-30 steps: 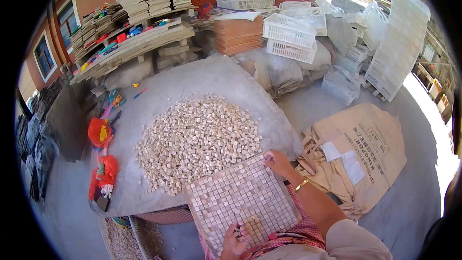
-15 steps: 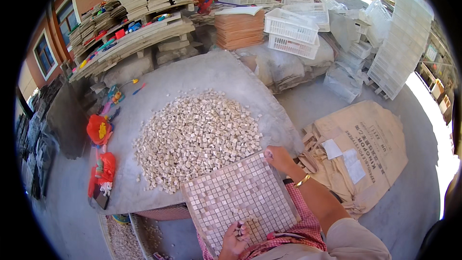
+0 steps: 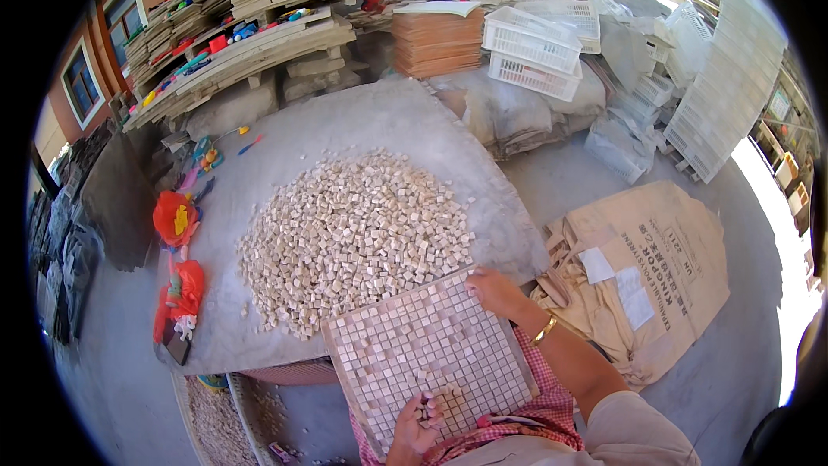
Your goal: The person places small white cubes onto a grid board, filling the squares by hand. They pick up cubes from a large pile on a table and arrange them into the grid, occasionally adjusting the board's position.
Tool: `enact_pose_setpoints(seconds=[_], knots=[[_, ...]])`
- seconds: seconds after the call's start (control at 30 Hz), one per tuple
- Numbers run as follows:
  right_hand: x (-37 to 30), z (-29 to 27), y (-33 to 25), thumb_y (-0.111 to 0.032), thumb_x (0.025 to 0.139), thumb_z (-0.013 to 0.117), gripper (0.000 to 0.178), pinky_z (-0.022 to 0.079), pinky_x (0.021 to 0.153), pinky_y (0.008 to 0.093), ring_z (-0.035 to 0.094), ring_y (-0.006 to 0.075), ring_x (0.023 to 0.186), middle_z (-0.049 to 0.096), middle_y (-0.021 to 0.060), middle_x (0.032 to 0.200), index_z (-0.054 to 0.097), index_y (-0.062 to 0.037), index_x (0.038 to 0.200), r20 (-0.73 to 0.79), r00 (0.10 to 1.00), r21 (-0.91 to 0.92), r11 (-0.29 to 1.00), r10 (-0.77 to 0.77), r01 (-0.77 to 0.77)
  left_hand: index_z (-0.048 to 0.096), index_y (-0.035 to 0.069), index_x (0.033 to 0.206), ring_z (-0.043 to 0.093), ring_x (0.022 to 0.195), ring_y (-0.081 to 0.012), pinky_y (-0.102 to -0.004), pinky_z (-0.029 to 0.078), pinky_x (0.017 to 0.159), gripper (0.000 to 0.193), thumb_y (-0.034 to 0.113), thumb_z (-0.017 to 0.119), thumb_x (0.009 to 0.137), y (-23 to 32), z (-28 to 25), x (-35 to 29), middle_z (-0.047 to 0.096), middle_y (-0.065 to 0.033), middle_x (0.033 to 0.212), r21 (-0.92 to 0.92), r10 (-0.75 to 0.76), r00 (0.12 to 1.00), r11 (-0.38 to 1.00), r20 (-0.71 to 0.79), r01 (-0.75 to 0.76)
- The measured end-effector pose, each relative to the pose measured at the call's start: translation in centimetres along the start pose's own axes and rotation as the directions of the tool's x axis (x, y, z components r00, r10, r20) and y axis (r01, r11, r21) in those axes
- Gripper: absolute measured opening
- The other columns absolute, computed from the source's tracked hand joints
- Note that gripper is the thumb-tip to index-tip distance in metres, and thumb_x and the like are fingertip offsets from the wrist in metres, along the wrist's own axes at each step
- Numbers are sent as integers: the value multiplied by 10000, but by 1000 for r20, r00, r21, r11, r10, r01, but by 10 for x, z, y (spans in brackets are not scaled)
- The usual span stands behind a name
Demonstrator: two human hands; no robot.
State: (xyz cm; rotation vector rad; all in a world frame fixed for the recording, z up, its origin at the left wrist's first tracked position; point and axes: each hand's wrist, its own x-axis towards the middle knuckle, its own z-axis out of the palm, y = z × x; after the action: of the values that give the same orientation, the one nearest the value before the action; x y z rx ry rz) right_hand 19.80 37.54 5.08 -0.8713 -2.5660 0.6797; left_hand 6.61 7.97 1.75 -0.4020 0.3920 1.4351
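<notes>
A square grid board (image 3: 379,362) filled with small pale stone tiles leans across my lap against the table's near edge. Loose stone cubes (image 3: 440,380) lie on top of the tiles near its lower middle. My left hand (image 3: 416,425) is beside them, palm up, fingers curled around several stone cubes. At the board's upper right corner, my right hand (image 3: 498,293) has its fingertips pressed together over the tiles; whatever they pinch is hidden. Just beyond the board, a big heap of stone cubes (image 3: 354,229) spreads over the grey table (image 3: 345,112).
Red plastic bags (image 3: 177,217) and small toys line the table's left edge. A tan sack (image 3: 655,267) lies on the floor to the right. White crates (image 3: 535,43) and an orange stack of sheets (image 3: 437,41) stand behind. Beneath the table is a container of stone pieces (image 3: 216,427).
My right hand has shifted slightly left and nearer, its fingertips now over the tiles at the board's corner. The left hand stays by the loose cubes. The whole view has shifted slightly.
</notes>
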Motion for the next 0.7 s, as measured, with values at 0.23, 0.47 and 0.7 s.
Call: enact_pose_setpoints(seconds=[0.23, 0.47, 0.7], knots=[[5, 0, -9, -78, 804, 554, 54, 477, 731, 413, 563, 317, 866, 573, 97, 868, 597, -85, 836, 31, 998, -168, 984, -60, 65, 539, 15, 919, 456, 669, -154, -245, 393, 541, 208, 222, 526, 914, 2, -2, -4, 511, -67, 770, 20, 12, 999, 1000, -41, -11], [4, 8, -15, -81, 800, 566, 70, 471, 757, 404, 553, 301, 910, 573, 104, 870, 598, -66, 860, 1, 994, -133, 985, -107, 106, 545, 14, 914, 463, 669, -153, -243, 396, 542, 226, 238, 521, 920, 4, -6, -5, 507, -62, 770, 43, 49, 997, 998, -51, -47], [-8, -15, -21, -65, 792, 582, 150, 473, 783, 390, 563, 308, 922, 589, 111, 927, 609, -69, 939, 130, 991, -84, 996, -24, 35, 546, 13, 925, 465, 651, -149, -248, 392, 541, 224, 235, 515, 928, 4, -11, -6, 514, -62, 763, 19, 52, 998, 999, -44, -51]])
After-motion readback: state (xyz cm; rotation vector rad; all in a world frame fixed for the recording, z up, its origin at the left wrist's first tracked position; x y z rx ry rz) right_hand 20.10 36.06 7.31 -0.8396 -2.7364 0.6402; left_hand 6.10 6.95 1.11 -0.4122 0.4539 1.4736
